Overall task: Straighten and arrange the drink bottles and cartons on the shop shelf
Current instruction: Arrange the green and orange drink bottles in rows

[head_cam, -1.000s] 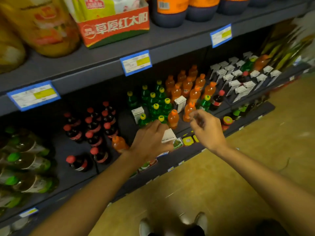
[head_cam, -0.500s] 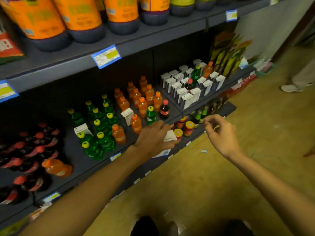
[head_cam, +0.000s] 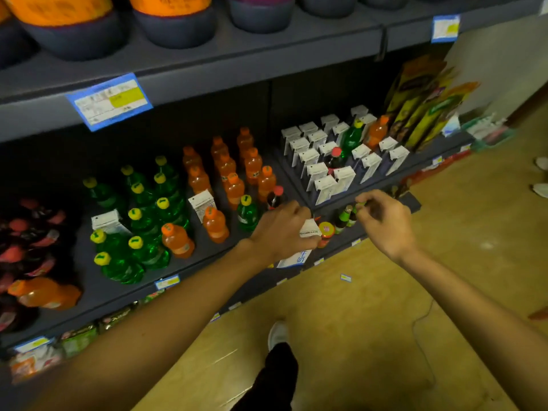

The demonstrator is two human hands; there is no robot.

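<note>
Left hand [head_cam: 278,229] curled round a white carton [head_cam: 310,229], held just off the shelf [head_cam: 207,259] edge. Right hand [head_cam: 382,221] beside it, fingers loosely bent, empty. Just beyond the grip, a red-capped bottle [head_cam: 275,197]; farther right, carton rows [head_cam: 326,161].

Hardly any writing is coming through legibly. The blue price tag [head_cam: 109,100] hanging on the edge of the upper shelf [head_cam: 267,69] is carrying a yellow patch and rows of small print, all too blurred to read. A second blue price tag [head_cam: 444,28] farther right is showing the same blur. The white carton [head_cam: 310,231] that the left hand [head_cam: 281,229] is holding is bearing a line of dark print on its top edge, too small to make out, and some blue handwritten-looking marks lower down are likewise staying unreadable.
</note>
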